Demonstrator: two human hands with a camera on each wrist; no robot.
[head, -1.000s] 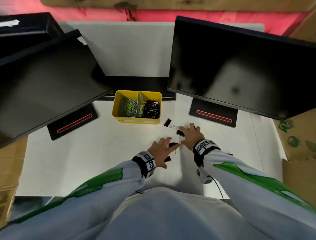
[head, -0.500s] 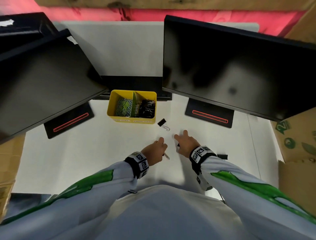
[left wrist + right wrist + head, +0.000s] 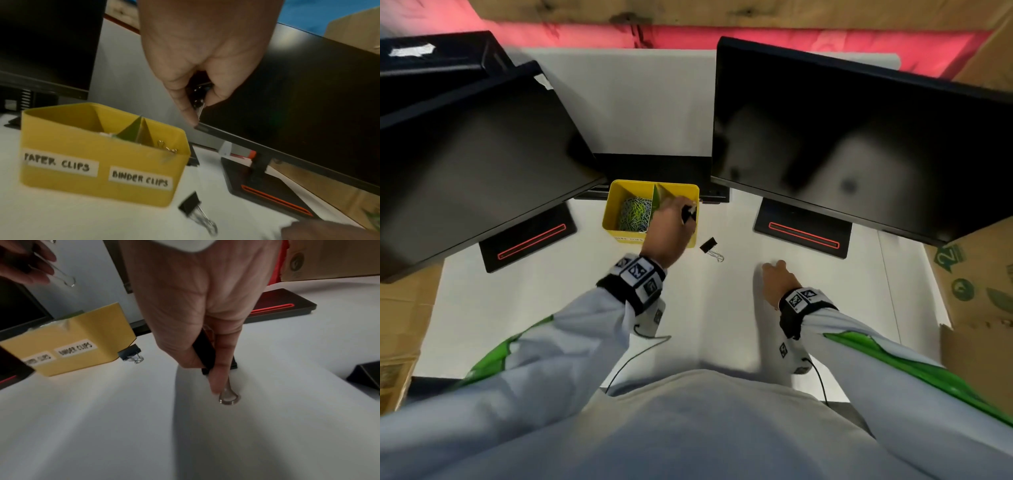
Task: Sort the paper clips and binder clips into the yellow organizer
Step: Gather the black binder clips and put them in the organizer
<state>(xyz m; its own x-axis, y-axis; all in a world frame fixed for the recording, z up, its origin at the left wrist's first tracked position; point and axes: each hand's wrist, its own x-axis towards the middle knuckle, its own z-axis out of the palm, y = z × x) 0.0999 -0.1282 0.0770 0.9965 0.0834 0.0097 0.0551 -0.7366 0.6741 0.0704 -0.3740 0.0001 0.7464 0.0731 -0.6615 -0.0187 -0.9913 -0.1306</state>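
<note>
Head view shows the left hand [image 3: 671,226] now over the right compartment of the yellow organizer [image 3: 613,212], where half a second ago it sat low on the white desk [image 3: 517,308] beside the right hand, so one load of binder clips has travelled from the pile to its drop point and only the release is left, as I judge it. From the left wrist, the fingers [image 3: 185,104] are curled tight around a dark held binder clip [image 3: 198,95], its wire handle poking out below the fingertips; nothing has been let go yet. That compartment is the one labelled for binder clips, and silver handles already show above its rim, while coloured paper clips [image 3: 633,214] fill the left one. The right hand [image 3: 777,281] has stayed on the desk, well apart from the organizer, and the right wrist view shows its fingers [image 3: 216,382] pinching a second binder clip [image 3: 205,350] against the surface, the wire loop lying flat just past the fingertip. A loose binder clip [image 3: 709,245] lies on the desk just beside the organizer's right front corner, not yet sorted.
</note>
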